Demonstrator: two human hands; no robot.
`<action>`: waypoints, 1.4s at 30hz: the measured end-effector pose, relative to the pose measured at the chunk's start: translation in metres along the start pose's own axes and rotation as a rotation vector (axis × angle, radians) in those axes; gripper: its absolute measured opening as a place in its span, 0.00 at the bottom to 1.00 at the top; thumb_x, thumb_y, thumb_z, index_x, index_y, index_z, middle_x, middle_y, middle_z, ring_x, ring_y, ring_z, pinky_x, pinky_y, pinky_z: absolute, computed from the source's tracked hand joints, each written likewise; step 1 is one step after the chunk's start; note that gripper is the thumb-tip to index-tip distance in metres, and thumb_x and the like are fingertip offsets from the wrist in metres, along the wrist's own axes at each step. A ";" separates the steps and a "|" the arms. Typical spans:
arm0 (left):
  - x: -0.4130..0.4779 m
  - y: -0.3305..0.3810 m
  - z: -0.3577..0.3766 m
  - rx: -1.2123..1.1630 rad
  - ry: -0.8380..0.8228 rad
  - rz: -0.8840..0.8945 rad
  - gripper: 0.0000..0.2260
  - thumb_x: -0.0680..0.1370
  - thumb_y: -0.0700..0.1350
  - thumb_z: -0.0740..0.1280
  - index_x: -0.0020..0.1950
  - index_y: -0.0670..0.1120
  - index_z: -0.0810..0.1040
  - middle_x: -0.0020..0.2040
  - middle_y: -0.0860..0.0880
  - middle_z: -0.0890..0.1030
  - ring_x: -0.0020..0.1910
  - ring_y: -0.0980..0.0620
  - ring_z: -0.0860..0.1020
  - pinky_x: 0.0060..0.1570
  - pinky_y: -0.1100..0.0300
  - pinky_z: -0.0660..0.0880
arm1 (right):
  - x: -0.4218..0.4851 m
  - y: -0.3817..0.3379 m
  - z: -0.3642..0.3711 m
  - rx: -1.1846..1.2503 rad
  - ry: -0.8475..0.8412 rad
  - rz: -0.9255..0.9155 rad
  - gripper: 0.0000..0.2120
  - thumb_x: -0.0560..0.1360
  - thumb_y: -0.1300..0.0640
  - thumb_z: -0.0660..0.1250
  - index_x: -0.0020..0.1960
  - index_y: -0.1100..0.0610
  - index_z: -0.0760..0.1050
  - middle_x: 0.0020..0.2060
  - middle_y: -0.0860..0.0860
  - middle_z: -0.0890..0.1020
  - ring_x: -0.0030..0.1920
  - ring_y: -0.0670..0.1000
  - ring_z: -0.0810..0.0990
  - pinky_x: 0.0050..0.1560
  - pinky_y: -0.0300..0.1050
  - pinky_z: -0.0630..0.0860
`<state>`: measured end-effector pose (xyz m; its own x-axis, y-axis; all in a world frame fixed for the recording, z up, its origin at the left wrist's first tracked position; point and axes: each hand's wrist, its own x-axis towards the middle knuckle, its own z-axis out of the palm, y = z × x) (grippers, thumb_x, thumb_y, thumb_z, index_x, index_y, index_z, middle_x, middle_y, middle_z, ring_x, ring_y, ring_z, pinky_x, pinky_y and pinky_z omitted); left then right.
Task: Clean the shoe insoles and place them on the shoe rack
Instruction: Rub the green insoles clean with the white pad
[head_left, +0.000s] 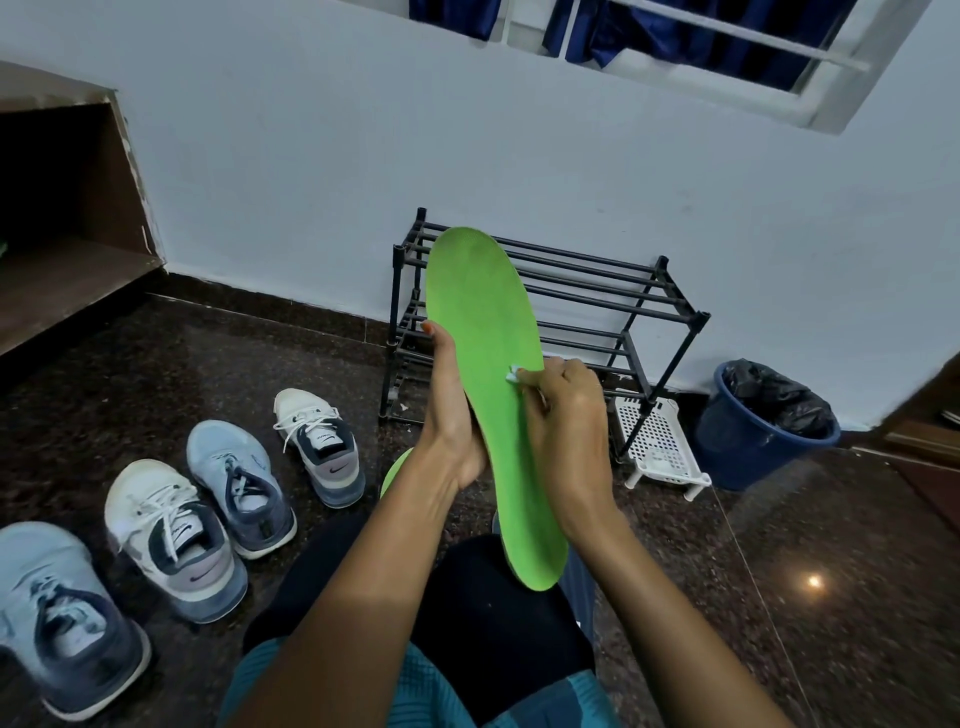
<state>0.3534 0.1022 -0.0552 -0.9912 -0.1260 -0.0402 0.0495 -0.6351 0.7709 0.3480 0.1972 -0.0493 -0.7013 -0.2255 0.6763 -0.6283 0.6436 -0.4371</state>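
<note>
The green insole (483, 332) stands nearly upright in front of me, toe end at 12 o'clock, overlapping the shoe rack (613, 296) behind it, and heel end at 6 o'clock, down over my dark-clad knee (467, 623); I cannot tell whether it touches the knee. My left hand (452, 415) holds it from the 9 o'clock side, the thumb lying along the near edge and the other fingers wrapped out of sight behind it. My right hand (566, 415) comes in from 3 o'clock, its fingers (543, 387) curled tight on a small white wipe (515, 373) that is pressed against the insole's face about halfway down. A second green insole (395, 470) peeks out beneath my left wrist, mostly hidden. The rack, dark with barred tiers, stands against the pale wall (311, 182) on the dark speckled floor (805, 597). At 8 o'clock four sneakers are lined up on the floor: a light blue one (62, 613), a white one (171, 540), another light blue (239, 483) and another white (319, 447). At 3 o'clock, just beside the rack, a white perforated basket (657, 441) lies next to a blue bin (748, 441) with a black liner.
</note>
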 end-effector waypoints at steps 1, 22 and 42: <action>0.000 0.000 0.000 -0.001 -0.002 -0.001 0.39 0.76 0.69 0.38 0.52 0.43 0.79 0.42 0.43 0.84 0.39 0.48 0.83 0.37 0.58 0.80 | -0.001 -0.001 0.001 0.017 -0.001 0.000 0.06 0.71 0.69 0.67 0.47 0.65 0.80 0.39 0.55 0.77 0.41 0.52 0.72 0.39 0.36 0.62; 0.000 0.001 -0.002 -0.037 0.000 -0.034 0.43 0.73 0.72 0.38 0.58 0.42 0.78 0.56 0.33 0.80 0.57 0.37 0.79 0.55 0.48 0.78 | -0.012 -0.005 -0.005 0.217 -0.097 0.117 0.10 0.71 0.71 0.67 0.50 0.62 0.81 0.41 0.51 0.77 0.39 0.40 0.73 0.43 0.25 0.68; -0.001 0.002 -0.002 -0.060 -0.021 -0.004 0.45 0.74 0.72 0.37 0.57 0.40 0.78 0.49 0.38 0.83 0.45 0.43 0.83 0.43 0.53 0.81 | -0.001 -0.004 -0.002 0.200 -0.054 0.089 0.08 0.70 0.71 0.67 0.48 0.65 0.81 0.39 0.51 0.73 0.38 0.45 0.73 0.42 0.26 0.68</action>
<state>0.3551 0.0996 -0.0551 -0.9938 -0.1075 -0.0291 0.0522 -0.6805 0.7309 0.3515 0.1963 -0.0474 -0.7706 -0.2168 0.5993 -0.6137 0.5060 -0.6060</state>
